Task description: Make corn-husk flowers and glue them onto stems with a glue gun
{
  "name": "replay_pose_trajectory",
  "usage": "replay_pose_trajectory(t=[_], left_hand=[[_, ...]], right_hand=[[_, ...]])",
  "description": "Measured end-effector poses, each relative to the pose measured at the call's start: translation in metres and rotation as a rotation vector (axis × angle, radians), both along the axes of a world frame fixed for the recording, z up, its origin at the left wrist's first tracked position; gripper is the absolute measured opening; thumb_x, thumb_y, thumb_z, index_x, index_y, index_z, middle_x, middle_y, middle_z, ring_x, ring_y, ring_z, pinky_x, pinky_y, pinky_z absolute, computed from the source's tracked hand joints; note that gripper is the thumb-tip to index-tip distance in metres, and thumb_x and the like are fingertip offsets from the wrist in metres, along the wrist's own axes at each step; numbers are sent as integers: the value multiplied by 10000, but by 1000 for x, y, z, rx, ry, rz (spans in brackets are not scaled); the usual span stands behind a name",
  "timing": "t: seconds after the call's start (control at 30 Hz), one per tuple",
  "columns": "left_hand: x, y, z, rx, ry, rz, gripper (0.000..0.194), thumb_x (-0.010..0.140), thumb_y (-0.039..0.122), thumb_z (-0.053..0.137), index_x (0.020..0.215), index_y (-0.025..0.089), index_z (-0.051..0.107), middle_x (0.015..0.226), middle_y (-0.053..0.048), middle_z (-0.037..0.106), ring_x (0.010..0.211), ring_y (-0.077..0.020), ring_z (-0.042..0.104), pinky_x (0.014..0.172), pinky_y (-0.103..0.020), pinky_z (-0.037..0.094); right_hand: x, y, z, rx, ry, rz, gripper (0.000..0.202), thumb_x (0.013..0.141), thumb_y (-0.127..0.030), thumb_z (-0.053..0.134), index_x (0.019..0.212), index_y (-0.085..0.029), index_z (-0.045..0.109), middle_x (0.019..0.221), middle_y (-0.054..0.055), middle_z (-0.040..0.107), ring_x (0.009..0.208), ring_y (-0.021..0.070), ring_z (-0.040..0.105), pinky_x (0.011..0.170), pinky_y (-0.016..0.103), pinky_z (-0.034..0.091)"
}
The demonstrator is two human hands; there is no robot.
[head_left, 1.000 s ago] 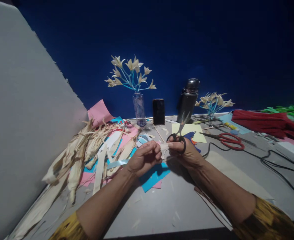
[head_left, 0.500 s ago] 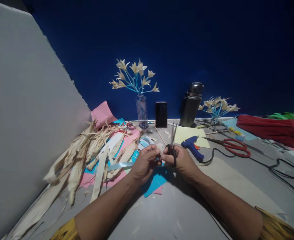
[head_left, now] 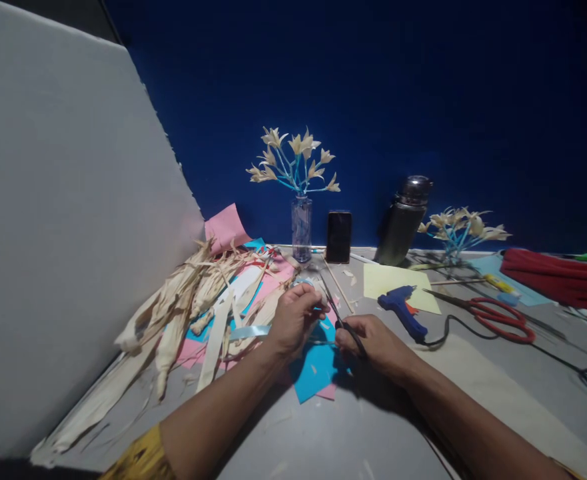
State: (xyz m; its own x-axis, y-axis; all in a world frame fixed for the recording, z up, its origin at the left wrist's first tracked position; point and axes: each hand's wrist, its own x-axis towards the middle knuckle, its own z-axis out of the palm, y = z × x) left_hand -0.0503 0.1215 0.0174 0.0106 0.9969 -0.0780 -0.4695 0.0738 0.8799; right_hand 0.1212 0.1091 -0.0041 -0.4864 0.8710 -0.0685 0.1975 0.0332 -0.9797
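Observation:
My left hand [head_left: 297, 319] is closed in a pinch on a small pale piece of husk [head_left: 319, 291], mostly hidden by the fingers. In my right hand [head_left: 368, 340] are black-handled scissors [head_left: 340, 321], their blades pointing up and away, beside the left fingertips. Beneath both hands lies blue paper [head_left: 314, 373] over pink paper, with small pale scraps on it. A light blue ribbon [head_left: 250, 331] runs out left of my left hand.
Dried husks [head_left: 173, 320] are heaped at left. Husk flowers stand in a glass vase [head_left: 301, 230], near a phone [head_left: 338, 237] and a flask [head_left: 403, 223]. At right are a blue glue gun [head_left: 404, 313] with its cord, red-handled scissors [head_left: 503, 320] and red cloth [head_left: 558, 277].
My right hand has moved down and away from my left fingers, and the scissors now tilt leftward with their blades beside the pale piece. The whole view has shifted, so background objects appear farther right.

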Motion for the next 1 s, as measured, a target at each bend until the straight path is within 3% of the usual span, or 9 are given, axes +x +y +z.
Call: replay_pose_trajectory(t=[0.43, 0.7, 0.87, 1.0], left_hand=[[0, -1, 0, -19, 28, -31, 221, 643, 256, 760, 655, 167, 558, 593, -24, 657, 570, -132, 608, 571, -226, 453], [-2, 1, 1, 30, 33, -38, 173, 659, 212, 709, 653, 170, 540, 632, -17, 650, 602, -135, 607, 604, -243, 460], [-6, 3, 0, 56, 107, -62, 132, 657, 193, 660, 662, 179, 530, 553, -2, 604, 552, -134, 586, 561, -232, 429], [-8, 4, 2, -6, 106, -78, 162, 619, 173, 676, 729, 178, 558, 541, 27, 561, 507, -108, 542, 519, -208, 401]], right_hand=[[-2, -4, 13, -60, -38, -11, 440, 816, -497, 630, 538, -164, 557, 520, -8, 537, 495, 94, 392, 514, 247, 278], [-3, -7, 10, -161, 50, -12, 406, 778, -444, 683, 519, -166, 537, 493, -20, 518, 465, 77, 379, 490, 239, 263], [0, -1, 8, -159, 8, -74, 433, 755, -492, 711, 534, -150, 565, 486, -11, 529, 452, 72, 373, 459, 232, 243], [7, 9, 4, -104, -9, -61, 449, 787, -557, 660, 615, -146, 605, 568, 29, 622, 496, 96, 452, 486, 234, 296]])
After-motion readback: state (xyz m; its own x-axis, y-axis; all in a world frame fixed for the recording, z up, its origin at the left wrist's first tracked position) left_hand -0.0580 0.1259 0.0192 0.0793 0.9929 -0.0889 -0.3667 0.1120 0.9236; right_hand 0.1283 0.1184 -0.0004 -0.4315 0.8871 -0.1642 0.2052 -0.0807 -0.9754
